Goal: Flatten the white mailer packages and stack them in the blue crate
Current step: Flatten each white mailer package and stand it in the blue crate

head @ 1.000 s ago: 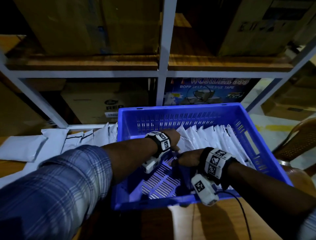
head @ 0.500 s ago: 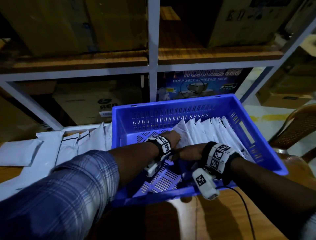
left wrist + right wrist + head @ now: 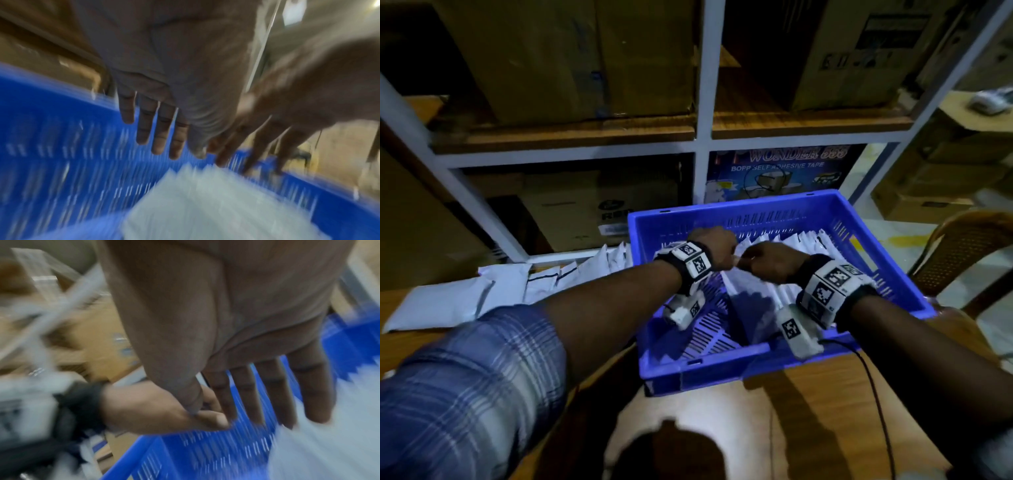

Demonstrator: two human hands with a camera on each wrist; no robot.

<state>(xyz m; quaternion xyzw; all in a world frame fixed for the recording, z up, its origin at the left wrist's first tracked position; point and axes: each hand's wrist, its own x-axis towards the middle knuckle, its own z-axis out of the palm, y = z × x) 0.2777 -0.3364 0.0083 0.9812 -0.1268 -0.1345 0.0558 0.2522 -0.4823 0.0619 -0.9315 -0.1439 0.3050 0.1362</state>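
Note:
The blue crate (image 3: 887,274) stands on the wooden table, and a row of white mailers (image 3: 791,246) leans on edge in its right half. More white mailers (image 3: 482,294) lie on the table left of the crate. My left hand (image 3: 717,246) and right hand (image 3: 770,262) hover side by side over the near end of the row. In the left wrist view the left fingers (image 3: 158,133) hang straight over the mailers (image 3: 216,203), holding nothing. The right wrist view shows the right fingers (image 3: 267,394) equally straight and empty above the mailers (image 3: 329,451). Both wrist views are motion-blurred.
A white metal rack (image 3: 703,137) with cardboard boxes and a tape carton (image 3: 780,171) stands right behind the crate. A brown chair (image 3: 962,253) is at the right. A black cable (image 3: 876,394) trails over the table from my right wrist.
Both hands have risen from low against the near end of the mailer row and moved toward the crate's far wall. The mailers stay leaning in the crate.

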